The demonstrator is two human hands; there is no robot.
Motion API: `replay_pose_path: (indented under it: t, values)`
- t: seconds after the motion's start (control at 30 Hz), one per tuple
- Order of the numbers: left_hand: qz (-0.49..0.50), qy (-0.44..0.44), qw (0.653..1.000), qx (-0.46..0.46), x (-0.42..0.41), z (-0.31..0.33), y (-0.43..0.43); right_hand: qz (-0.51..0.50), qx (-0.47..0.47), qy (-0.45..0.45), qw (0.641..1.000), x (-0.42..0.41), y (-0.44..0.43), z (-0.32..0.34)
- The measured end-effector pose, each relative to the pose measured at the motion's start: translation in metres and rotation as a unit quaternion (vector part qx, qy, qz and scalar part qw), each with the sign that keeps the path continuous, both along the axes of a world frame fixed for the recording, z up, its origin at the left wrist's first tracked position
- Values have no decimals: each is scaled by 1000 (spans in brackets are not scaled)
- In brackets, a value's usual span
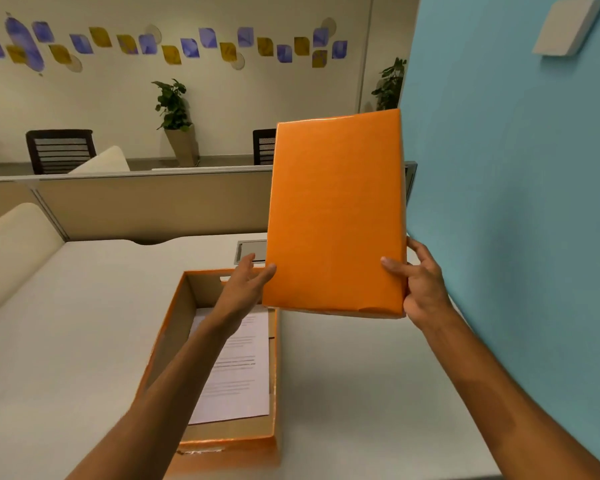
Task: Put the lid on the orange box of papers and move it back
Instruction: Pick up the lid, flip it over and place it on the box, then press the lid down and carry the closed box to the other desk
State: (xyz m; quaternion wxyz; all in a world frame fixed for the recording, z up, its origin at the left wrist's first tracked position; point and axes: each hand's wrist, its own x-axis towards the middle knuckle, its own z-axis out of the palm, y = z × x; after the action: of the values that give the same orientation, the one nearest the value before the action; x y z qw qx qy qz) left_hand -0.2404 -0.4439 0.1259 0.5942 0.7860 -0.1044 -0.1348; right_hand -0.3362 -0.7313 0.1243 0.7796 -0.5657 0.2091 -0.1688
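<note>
The orange lid is held up in the air, tilted with its top face toward me, above and to the right of the box. My right hand grips its lower right corner, thumb on the front. My left hand touches its lower left edge with the fingers spread, hovering over the box. The orange box stands uncovered on the white desk, and printed papers lie flat inside it. My left forearm hides part of the box's inside.
A blue partition rises close on the right. A beige divider runs along the desk's far edge, with a grey cable hatch in front of it. A cream cushion lies at the left. Chairs and potted plants stand beyond.
</note>
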Motion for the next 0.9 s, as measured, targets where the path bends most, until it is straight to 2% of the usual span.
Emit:
replay_pose_path:
  t: [0.1, 0.27, 0.5, 0.7, 0.9]
  values:
    - [-12, -10, 1000, 5, 3, 4, 36, 20, 52, 18, 998, 0, 26, -8]
    - [34, -53, 998, 14, 2, 3, 96, 43, 61, 53, 996, -5, 76, -20]
    - [121, -3, 992, 34, -4, -16, 162, 82, -2, 88, 993, -1, 141, -39]
    - [160, 54, 985, 33, -20, -44, 206, 118, -115, 138, 977, 2, 178, -66]
    - [165, 105, 980, 43, -32, -71, 225, 133, -121, 179, 967, -6, 199, -93]
